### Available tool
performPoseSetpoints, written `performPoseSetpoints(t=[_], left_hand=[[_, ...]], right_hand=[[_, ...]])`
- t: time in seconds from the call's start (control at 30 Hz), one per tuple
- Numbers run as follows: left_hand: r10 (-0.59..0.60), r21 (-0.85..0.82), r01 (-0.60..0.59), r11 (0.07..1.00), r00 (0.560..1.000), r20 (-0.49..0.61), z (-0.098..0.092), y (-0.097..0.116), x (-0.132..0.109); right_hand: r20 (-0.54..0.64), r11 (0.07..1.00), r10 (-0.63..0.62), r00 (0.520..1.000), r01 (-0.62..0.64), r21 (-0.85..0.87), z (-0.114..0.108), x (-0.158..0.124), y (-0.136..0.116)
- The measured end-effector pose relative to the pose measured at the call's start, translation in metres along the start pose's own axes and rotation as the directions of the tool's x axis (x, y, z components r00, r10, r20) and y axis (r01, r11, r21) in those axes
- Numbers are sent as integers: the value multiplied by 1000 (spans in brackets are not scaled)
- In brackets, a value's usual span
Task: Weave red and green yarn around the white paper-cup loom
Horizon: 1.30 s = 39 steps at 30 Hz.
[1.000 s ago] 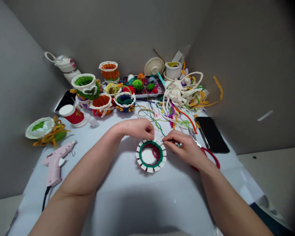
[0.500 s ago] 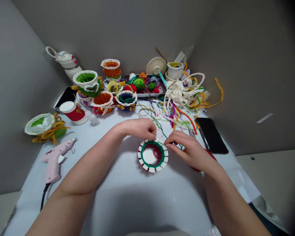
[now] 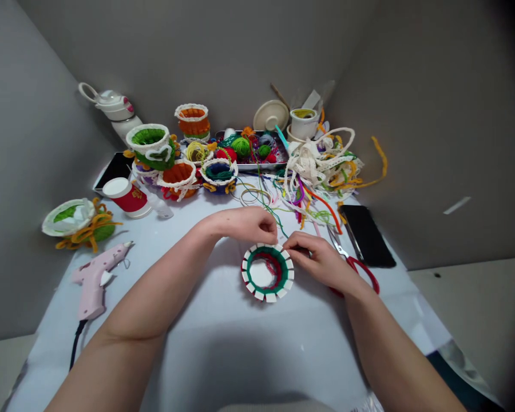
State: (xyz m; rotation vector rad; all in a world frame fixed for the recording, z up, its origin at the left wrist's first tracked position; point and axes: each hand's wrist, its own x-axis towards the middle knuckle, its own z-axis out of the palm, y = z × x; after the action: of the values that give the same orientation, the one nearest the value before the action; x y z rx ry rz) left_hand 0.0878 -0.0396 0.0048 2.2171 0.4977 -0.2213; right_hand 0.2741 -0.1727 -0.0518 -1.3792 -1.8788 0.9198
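A paper cup [image 3: 249, 285] with its wall cut into white strips stands upright on the table, woven inside with green yarn above red yarn. My left hand [image 3: 257, 225] is curled closed at the cup's far rim, its fingertips pinching a strip there. Close by on the right, my right hand [image 3: 311, 254] pinches the green yarn [image 3: 282, 228] against the rim; the strand runs back toward the tray of yarn balls. What lies under the fingertips is partly hidden.
Red-handled scissors [image 3: 363, 273] lie by my right wrist, beside a black phone [image 3: 367, 236]. A pink glue gun [image 3: 95, 280] and a red-and-white paper cup [image 3: 131, 198] are on the left. Behind stand several woven baskets [image 3: 193, 121], a tray of yarn [image 3: 251, 167] and tangled trims [image 3: 311, 157].
My right hand has moved left, bringing the green yarn to the cup's rim. The scissors beside it now show more. My left hand has shifted slightly right and stays closed.
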Motion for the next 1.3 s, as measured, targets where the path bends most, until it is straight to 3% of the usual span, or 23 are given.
performPoseSetpoints(t=[0.23,0.57,0.97,1.3], left_hand=[[28,-45,-26,999,999,36,9,3,7],[-58,5,59,998,993,-103,5,-6,5],[-64,41,68,997,992,-112,7,-4,6],[-80,48,84,995,994,-78,3,-5,2]], right_hand=[[-9,1000,5,1000,-5,-5,4,3,-1],[-82,993,-27,996,18,-113,-13,-3,0],[-66,970,-114,991,97,-223,-12,-1,-24],[-44,979,-67,997,58,-194,-18,-11,-13]])
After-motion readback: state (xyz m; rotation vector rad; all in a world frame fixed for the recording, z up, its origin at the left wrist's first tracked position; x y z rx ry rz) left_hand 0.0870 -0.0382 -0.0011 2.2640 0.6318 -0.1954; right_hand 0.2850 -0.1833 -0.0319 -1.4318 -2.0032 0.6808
